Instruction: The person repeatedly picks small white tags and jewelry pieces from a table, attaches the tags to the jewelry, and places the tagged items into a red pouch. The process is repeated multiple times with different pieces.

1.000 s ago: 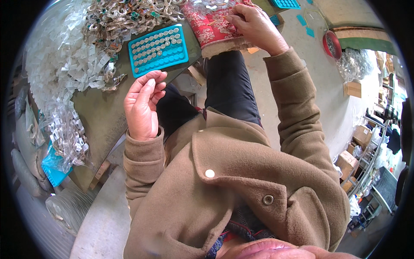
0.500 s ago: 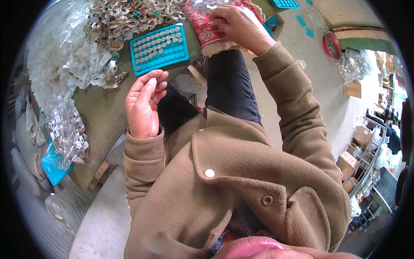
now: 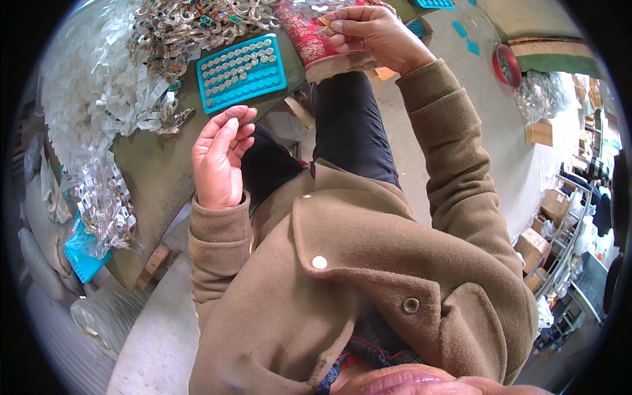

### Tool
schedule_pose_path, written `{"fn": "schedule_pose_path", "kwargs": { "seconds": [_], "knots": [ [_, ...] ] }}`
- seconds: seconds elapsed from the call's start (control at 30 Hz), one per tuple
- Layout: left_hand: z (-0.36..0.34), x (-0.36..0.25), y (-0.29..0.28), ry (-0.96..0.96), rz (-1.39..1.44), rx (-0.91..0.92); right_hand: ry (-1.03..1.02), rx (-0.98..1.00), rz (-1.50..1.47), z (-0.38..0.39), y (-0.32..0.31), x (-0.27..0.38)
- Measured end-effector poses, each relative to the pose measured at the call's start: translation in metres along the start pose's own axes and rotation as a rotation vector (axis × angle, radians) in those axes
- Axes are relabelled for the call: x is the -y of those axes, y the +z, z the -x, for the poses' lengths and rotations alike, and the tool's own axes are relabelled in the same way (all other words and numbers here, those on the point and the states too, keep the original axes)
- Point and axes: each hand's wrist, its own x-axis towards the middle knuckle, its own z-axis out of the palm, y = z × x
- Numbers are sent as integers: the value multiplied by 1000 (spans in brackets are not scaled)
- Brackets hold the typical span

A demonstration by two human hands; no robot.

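Observation:
My right hand (image 3: 382,36) is raised over a red patterned cloth (image 3: 301,33) on my lap. Its thumb and fingertips pinch a small orange-gold piece (image 3: 324,22), too small to name. Several shiny flat pieces (image 3: 320,8) lie at the far end of the cloth. My left hand (image 3: 220,155) hovers at the table's edge with thumb and fingers pressed together; whatever they may hold cannot be made out. Just beyond it is a blue tray (image 3: 263,80), with rows of small round silvery pieces (image 3: 230,62) in its hollows. Its near right hollows are bare.
Clear plastic bags (image 3: 92,72) are heaped at the left of the table (image 3: 148,171). Tangled brownish bands (image 3: 197,26) pile up behind the tray. A red basin (image 3: 505,66) stands on the floor at right, with cardboard boxes (image 3: 532,247) and a metal rack beyond.
My right hand has shifted slightly right and turned, and the orange-gold piece now shows at its fingertips. My left hand stays in place.

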Motion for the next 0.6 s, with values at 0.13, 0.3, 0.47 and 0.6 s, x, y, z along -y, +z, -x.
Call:
{"fn": "schedule_pose_path", "kwargs": {
  "seconds": [0.13,0.3,0.47,0.6],
  "knots": [
    [1,0,2,-6,4,-1,-109,-246,275,11,-6,-1],
    [0,-2,6,-7,-2,-10,-580,-698,665,51,-53,18],
    [-1,1,15,-11,-4,24,-778,-1152,1707,45,-117,9],
    [-1,0,16,1,-15,-20,-865,-1113,1425,53,-115,7]
  ]
}}
